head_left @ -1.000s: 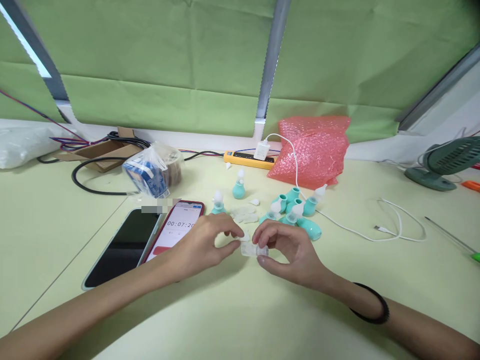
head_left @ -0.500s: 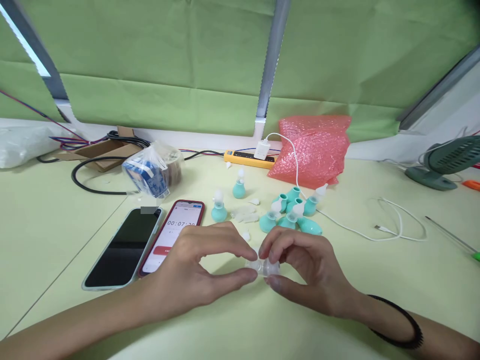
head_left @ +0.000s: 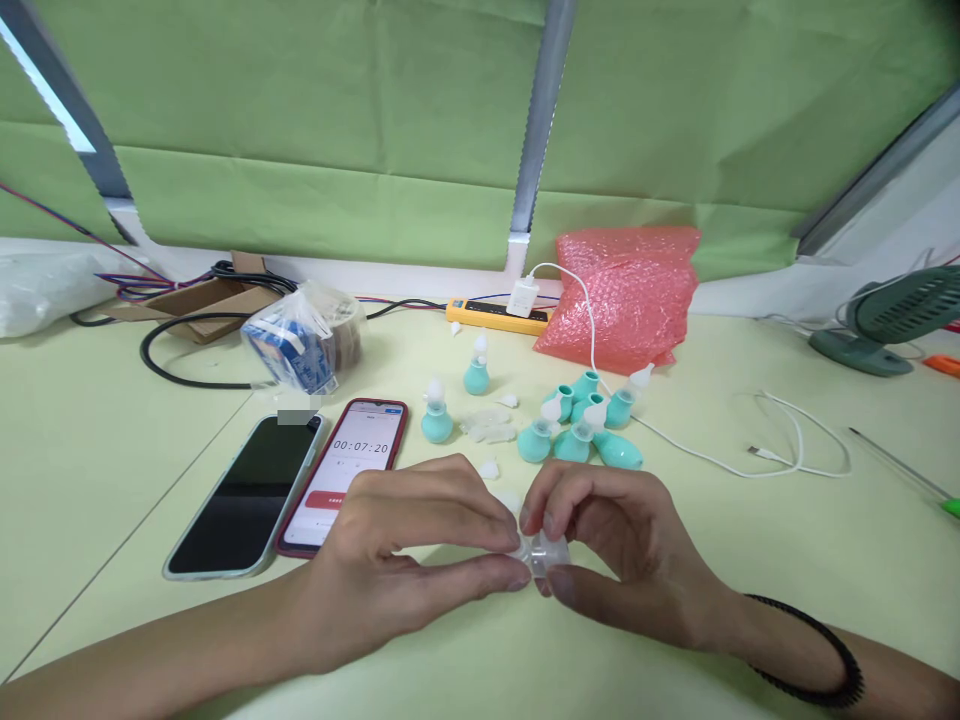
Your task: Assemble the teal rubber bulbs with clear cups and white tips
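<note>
My left hand (head_left: pixel 409 560) and my right hand (head_left: pixel 619 545) meet above the pale green table (head_left: pixel 112 450), both pinching a small clear plastic piece (head_left: pixel 541 553) between thumb and fingertips. A black band circles my right wrist. Behind the hands lies a cluster of teal rubber bulbs with white tips (head_left: pixel 581 425). Two more such bulbs (head_left: pixel 436 418) stand apart to the left, with loose white tips (head_left: pixel 489 428) between them. A red phone showing a timer (head_left: pixel 345 475) lies just left of my left hand.
A dark phone (head_left: pixel 244 495) lies beside the red one. Further back are a clear bag with a blue box (head_left: pixel 304 340), a cardboard box with black cables (head_left: pixel 199 300), a yellow power strip (head_left: pixel 495 318), pink bubble wrap (head_left: pixel 622 295), a white cable (head_left: pixel 750 450) and a green fan (head_left: pixel 885 325).
Both hands have drawn back toward me with the clear piece held between them, away from the teal bulbs. The fingers have closed more tightly round it.
</note>
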The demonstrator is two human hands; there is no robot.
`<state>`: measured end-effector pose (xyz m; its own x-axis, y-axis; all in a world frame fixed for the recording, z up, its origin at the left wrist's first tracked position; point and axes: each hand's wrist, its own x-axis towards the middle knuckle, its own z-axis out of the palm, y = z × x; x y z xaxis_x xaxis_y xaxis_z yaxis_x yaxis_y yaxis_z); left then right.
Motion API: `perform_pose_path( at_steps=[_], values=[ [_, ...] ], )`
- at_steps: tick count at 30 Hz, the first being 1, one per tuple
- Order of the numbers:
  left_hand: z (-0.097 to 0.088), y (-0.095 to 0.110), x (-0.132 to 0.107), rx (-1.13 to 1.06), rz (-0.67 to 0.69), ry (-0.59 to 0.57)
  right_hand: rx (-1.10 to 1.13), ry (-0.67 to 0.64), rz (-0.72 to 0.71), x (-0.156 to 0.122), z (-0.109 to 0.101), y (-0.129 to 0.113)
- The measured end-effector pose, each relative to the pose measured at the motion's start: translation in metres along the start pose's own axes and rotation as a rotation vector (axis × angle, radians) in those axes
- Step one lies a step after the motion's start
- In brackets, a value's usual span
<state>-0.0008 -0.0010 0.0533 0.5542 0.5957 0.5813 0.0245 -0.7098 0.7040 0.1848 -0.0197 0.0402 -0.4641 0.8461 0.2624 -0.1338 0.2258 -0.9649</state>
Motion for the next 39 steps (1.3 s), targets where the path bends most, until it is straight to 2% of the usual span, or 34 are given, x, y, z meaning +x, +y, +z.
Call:
perform_pose_path(
  at_steps=[4, 13, 16, 18, 20, 24, 27, 29, 32, 39],
  values=[
    [-0.001, 0.004, 0.001, 0.087, 0.045, -0.039, 0.013, -0.005, 0.004, -0.001, 0.000, 0.000],
    [-0.004, 0.011, -0.002, 0.588, 0.378, -0.126, 0.058, 0.003, 0.017, -0.004, 0.001, -0.003],
    [-0.003, 0.012, -0.002, 0.636, 0.390, -0.136, 0.021, 0.027, 0.012, -0.004, 0.002, -0.005],
    [-0.002, 0.012, -0.002, 0.563, 0.335, -0.163, 0.004, 0.028, 0.022, -0.005, 0.003, -0.006],
    [-0.001, 0.013, -0.001, 0.399, 0.254, -0.161, -0.023, 0.029, 0.009, -0.006, 0.004, -0.008],
    [0.000, 0.012, 0.000, -0.014, -0.091, -0.079, -0.148, 0.045, -0.095, -0.007, 0.006, -0.013],
    [-0.001, 0.010, 0.000, -0.232, -0.364, -0.152, -0.229, 0.020, -0.150, -0.008, 0.006, -0.015],
    [-0.001, 0.008, 0.000, -0.324, -0.473, -0.217, -0.268, 0.007, -0.174, -0.008, 0.006, -0.015],
    [-0.003, 0.006, 0.000, -0.356, -0.503, -0.208, -0.305, 0.002, -0.202, -0.008, 0.007, -0.016],
    [-0.004, 0.007, -0.004, -0.343, -0.433, -0.167, -0.368, -0.050, -0.243, -0.006, 0.006, -0.019]
  ],
)
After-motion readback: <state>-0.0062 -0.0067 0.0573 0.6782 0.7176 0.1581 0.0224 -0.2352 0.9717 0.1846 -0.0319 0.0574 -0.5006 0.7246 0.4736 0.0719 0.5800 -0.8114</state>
